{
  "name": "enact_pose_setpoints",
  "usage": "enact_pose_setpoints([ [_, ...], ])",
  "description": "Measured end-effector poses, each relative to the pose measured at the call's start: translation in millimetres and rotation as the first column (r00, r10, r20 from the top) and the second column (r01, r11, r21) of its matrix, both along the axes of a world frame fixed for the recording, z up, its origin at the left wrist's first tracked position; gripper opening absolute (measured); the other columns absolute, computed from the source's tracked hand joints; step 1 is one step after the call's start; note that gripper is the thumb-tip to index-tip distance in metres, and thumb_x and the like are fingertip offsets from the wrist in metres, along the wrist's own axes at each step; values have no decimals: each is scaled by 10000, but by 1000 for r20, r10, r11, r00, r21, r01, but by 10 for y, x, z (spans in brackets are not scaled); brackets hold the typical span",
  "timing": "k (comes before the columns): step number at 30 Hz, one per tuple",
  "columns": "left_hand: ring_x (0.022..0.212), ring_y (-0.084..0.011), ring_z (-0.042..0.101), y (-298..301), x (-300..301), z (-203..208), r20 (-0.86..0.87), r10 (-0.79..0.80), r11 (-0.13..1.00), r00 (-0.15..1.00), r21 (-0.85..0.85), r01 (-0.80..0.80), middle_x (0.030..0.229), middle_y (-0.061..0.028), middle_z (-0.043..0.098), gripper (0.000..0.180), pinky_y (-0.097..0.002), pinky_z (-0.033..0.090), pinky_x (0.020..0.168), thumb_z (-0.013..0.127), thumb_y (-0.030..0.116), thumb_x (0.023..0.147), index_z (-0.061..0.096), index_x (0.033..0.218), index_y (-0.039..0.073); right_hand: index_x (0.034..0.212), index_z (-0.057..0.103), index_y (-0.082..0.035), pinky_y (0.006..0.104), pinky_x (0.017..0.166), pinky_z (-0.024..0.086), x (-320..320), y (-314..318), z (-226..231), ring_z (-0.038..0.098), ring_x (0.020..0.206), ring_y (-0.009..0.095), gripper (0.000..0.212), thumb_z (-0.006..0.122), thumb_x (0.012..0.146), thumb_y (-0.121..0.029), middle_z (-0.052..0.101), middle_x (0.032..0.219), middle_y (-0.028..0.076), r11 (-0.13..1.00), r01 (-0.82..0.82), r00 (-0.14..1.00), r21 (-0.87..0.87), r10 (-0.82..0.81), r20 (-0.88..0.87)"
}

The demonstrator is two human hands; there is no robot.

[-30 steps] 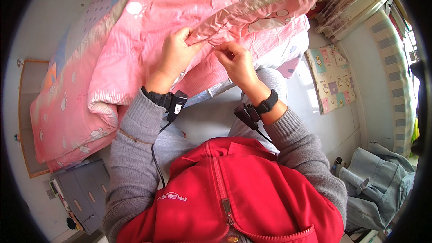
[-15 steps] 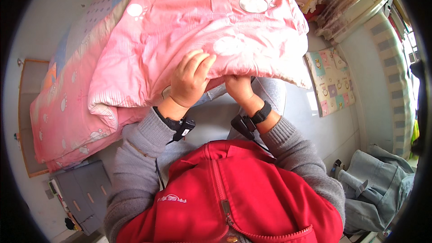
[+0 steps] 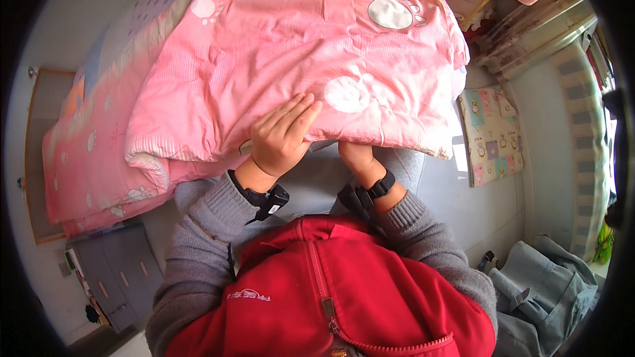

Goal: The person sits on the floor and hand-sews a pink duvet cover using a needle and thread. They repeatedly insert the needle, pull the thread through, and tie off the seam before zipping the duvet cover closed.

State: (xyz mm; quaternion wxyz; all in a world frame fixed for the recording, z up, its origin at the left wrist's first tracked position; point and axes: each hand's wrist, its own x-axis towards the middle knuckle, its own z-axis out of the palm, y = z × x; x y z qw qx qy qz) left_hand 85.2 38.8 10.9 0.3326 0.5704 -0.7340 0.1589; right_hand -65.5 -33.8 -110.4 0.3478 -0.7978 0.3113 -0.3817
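Head camera, from above: both hands are at the near edge of a pink quilt (image 3: 264, 46), which lies over the near side of a bed (image 3: 153, 10) and runs out to its near right corner, white paw prints scattered across it. The left hand (image 3: 281, 135) lies back-up on the cloth, fingers long and close together, just left of the lower big paw print (image 3: 347, 94). Its thumb is hidden, so I can't tell whether it pinches the hem from below. The right hand (image 3: 357, 155) reaches in under that edge; the quilt covers its fingertips, and from here I can't say whether they grip anything.

Each wrist wears a black strap, the left one with a small black box (image 3: 272, 203) on it. Grey knitted sleeves (image 3: 211, 225) come out from a red zipped garment (image 3: 383, 291), and a grey trouser leg (image 3: 405, 168) shows below the quilt. Over to the right, a patchwork-patterned panel (image 3: 493, 135) leans by the wall, with blue-grey clothing (image 3: 546, 291) heaped nearer. A grey cabinet (image 3: 119, 271) stands low on the left, beyond the bed's near left corner.
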Motion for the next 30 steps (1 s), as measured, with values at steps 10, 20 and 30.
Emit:
enact_pose_setpoints([
  [10, 1020, -297, 667, -2, -12, -33, -9, 15, 1000, 1000, 12, -15, 1100, -151, 677, 388, -370, 551, 798, 627, 14, 697, 660, 1082, 48, 1297, 468, -15, 387, 1052, 343, 143, 58, -154, 458, 1228, 292, 383, 531, 935, -123, 512, 1299, 153, 996, -29, 969, 86, 7, 245],
  [20, 1025, -282, 667, -33, -1, 10, -52, 29, 997, 998, 76, -25, 1103, -149, 677, 441, -358, 550, 783, 636, 43, 700, 635, 1141, 40, 1262, 518, 1, 440, 1042, 357, 60, -3, 39, 489, 1205, 342, 369, 527, 900, -70, 546, 1263, 194, 998, -47, 993, -50, 52, 102],
  [30, 988, -283, 672, -49, -15, 75, -93, 39, 995, 995, 93, -30, 1124, -135, 674, 430, -359, 542, 786, 686, 86, 735, 644, 1160, 41, 1237, 542, -14, 411, 1007, 404, -3, -48, 231, 516, 1196, 289, 346, 560, 896, -67, 558, 1263, 174, 732, -275, 957, 623, 151, 246],
])
